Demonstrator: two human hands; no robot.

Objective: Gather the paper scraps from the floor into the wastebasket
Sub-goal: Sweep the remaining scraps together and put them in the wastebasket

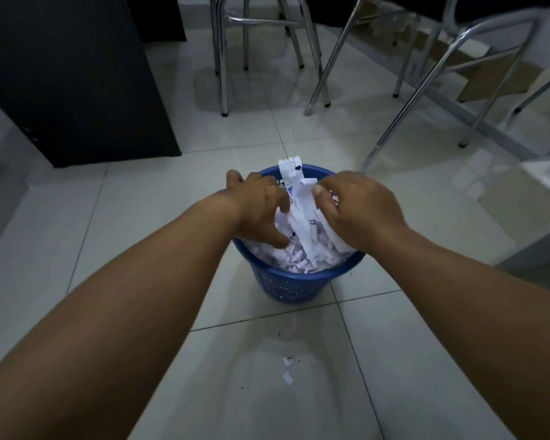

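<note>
A pale tiled floor (115,236) fills the view; a dark cabinet (77,74) stands on it at the far left, and chairs (267,52) with shiny metal legs stand along the far side and far right, with flat cardboard (489,68) lying under the right ones; in the middle of the floor stands a blue wastebasket (286,285) with a perforated wall, upright and heaped with white paper scraps (302,223) that rise above its rim; one printed strip (289,169) sticks up at the far rim. Both bare forearms reach in from the near side to the basket's mouth; the right hand (359,208) grips a wad of the strips from the right, thumb hooked over its top; the left hand (261,208) lies against the wad's left side with fingers (235,177) spread and bent and its thumb down on the heap; whether it grips the paper I cannot tell. On the near floor, well apart from the basket, lie a few small loose scraps (288,373) and some dark specks.
</note>
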